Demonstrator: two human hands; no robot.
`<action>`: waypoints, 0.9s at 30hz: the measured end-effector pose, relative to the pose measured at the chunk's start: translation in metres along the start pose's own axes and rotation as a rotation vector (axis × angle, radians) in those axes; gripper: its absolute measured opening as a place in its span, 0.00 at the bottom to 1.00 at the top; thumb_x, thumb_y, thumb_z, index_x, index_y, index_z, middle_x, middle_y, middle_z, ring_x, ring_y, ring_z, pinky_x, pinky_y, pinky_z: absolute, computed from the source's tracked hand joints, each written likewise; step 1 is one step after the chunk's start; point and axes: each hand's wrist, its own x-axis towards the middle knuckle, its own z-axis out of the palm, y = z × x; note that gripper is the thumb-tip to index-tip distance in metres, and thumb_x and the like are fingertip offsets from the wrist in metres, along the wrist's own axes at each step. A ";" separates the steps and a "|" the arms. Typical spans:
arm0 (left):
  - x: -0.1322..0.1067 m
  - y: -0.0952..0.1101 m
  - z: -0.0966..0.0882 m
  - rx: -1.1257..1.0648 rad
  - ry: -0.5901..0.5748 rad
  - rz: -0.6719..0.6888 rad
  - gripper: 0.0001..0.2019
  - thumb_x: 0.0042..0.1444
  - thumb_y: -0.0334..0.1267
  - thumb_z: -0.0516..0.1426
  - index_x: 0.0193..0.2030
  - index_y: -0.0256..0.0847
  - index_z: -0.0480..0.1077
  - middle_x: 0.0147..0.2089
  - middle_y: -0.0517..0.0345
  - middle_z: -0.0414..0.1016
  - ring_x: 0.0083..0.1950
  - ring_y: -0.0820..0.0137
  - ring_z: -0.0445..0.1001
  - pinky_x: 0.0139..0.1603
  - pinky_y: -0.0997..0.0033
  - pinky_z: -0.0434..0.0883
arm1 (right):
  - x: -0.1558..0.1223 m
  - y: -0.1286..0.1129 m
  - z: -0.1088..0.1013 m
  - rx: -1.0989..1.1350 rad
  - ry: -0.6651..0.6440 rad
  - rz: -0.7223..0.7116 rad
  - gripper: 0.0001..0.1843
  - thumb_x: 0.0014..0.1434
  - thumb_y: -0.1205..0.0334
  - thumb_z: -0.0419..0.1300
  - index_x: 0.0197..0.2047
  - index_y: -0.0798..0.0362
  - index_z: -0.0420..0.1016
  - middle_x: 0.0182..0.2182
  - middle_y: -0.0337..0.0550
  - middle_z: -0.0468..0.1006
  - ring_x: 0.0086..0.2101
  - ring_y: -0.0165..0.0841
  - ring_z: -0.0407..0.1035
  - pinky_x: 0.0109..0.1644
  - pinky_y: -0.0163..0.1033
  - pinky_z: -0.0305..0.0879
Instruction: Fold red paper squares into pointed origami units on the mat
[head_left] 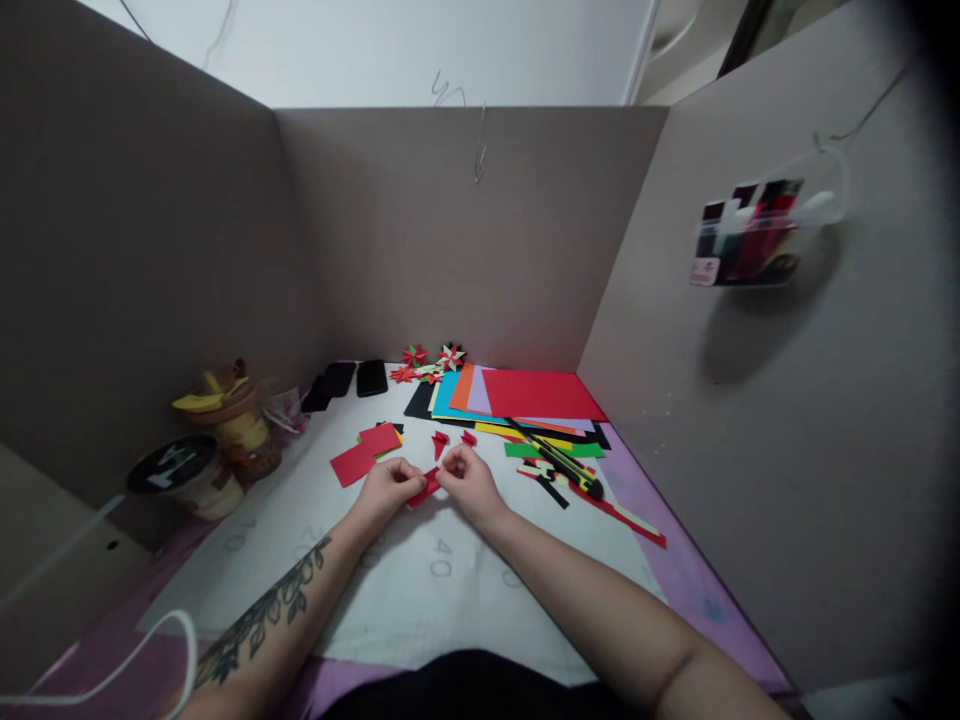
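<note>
Nearest to me, two bare forearms reach forward over a white cutting mat (420,590) printed with faint numbers, the left arm tattooed. Left hand (390,488) and right hand (469,483) meet at the middle of the mat, fingers curled closed and pinching a small piece of red paper (425,488) between them, one end in each hand. I judge the paper very light, thin and limp, easy to crease or tear, and best held by its edges with the fingertips and little pressure. Just beyond the hands lie two small folded red pieces (440,441), with flat red squares (366,452) to the left. To the right sits a fanned stack of coloured sheets (540,395), a yellow and black craft knife (562,462) resting on its near edge, and loose paper strips (622,515) beside it. Finished paper stars (431,362) and two dark phones (372,378) lie at the far end. Yellow jars (225,415) and a black-lidded tub (184,475) stand to the left. Purple cloth (675,560) shows under the mat. Plain cardboard walls (450,230) enclose three sides, a clear pouch (757,235) hanging on the right one
</note>
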 end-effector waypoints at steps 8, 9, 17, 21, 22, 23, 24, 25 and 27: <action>-0.002 0.006 -0.001 0.059 0.010 0.052 0.10 0.42 0.42 0.61 0.25 0.35 0.70 0.22 0.60 0.71 0.22 0.75 0.66 0.23 0.77 0.61 | 0.001 0.002 -0.001 -0.027 -0.006 -0.026 0.07 0.44 0.68 0.56 0.31 0.52 0.64 0.23 0.32 0.65 0.24 0.26 0.60 0.28 0.31 0.56; -0.002 0.007 -0.001 0.064 0.025 0.046 0.11 0.43 0.42 0.61 0.26 0.35 0.71 0.23 0.60 0.72 0.23 0.75 0.66 0.23 0.78 0.61 | 0.001 0.001 -0.002 0.000 0.022 -0.023 0.08 0.45 0.67 0.56 0.31 0.52 0.64 0.23 0.32 0.64 0.24 0.26 0.60 0.28 0.31 0.55; -0.001 0.008 -0.004 -0.023 0.119 0.018 0.14 0.42 0.45 0.62 0.27 0.34 0.73 0.23 0.59 0.72 0.24 0.74 0.66 0.24 0.77 0.60 | 0.004 0.002 -0.006 0.194 0.147 0.019 0.10 0.46 0.64 0.60 0.32 0.51 0.61 0.22 0.31 0.63 0.23 0.26 0.59 0.28 0.31 0.55; 0.000 0.006 -0.003 -0.056 0.176 0.019 0.14 0.39 0.44 0.63 0.25 0.34 0.71 0.21 0.60 0.70 0.23 0.75 0.65 0.23 0.77 0.59 | 0.003 0.002 -0.004 0.214 0.168 0.007 0.11 0.45 0.64 0.61 0.32 0.51 0.62 0.25 0.32 0.65 0.24 0.26 0.60 0.29 0.31 0.56; 0.001 0.005 -0.003 -0.062 0.185 0.024 0.14 0.39 0.44 0.63 0.24 0.34 0.70 0.21 0.60 0.69 0.22 0.75 0.64 0.23 0.77 0.58 | 0.002 0.001 -0.004 0.212 0.168 0.003 0.11 0.45 0.64 0.61 0.32 0.51 0.62 0.26 0.33 0.65 0.24 0.26 0.60 0.29 0.31 0.56; 0.001 0.004 -0.003 -0.069 0.191 0.029 0.14 0.39 0.44 0.63 0.23 0.34 0.70 0.21 0.61 0.69 0.22 0.76 0.64 0.23 0.78 0.58 | 0.002 0.001 -0.004 0.207 0.166 -0.002 0.11 0.45 0.64 0.61 0.32 0.51 0.62 0.27 0.33 0.66 0.24 0.26 0.60 0.29 0.31 0.56; 0.001 0.004 -0.003 -0.076 0.195 0.034 0.14 0.39 0.44 0.63 0.23 0.34 0.69 0.21 0.61 0.69 0.22 0.76 0.64 0.23 0.78 0.58 | 0.001 0.001 -0.004 0.201 0.166 -0.008 0.11 0.46 0.64 0.61 0.32 0.51 0.62 0.27 0.34 0.66 0.25 0.26 0.60 0.29 0.31 0.57; 0.001 0.003 -0.003 -0.083 0.197 0.041 0.14 0.39 0.44 0.63 0.23 0.34 0.68 0.20 0.61 0.68 0.22 0.76 0.64 0.23 0.78 0.58 | 0.001 0.001 -0.004 0.195 0.165 -0.012 0.11 0.46 0.64 0.61 0.32 0.51 0.62 0.27 0.34 0.66 0.25 0.26 0.60 0.29 0.31 0.57; 0.001 0.003 -0.003 -0.090 0.195 0.053 0.14 0.39 0.44 0.63 0.23 0.35 0.67 0.20 0.62 0.68 0.21 0.77 0.63 0.22 0.78 0.58 | 0.001 0.001 -0.004 0.184 0.165 -0.014 0.11 0.46 0.63 0.60 0.32 0.51 0.62 0.27 0.34 0.65 0.25 0.26 0.60 0.29 0.32 0.57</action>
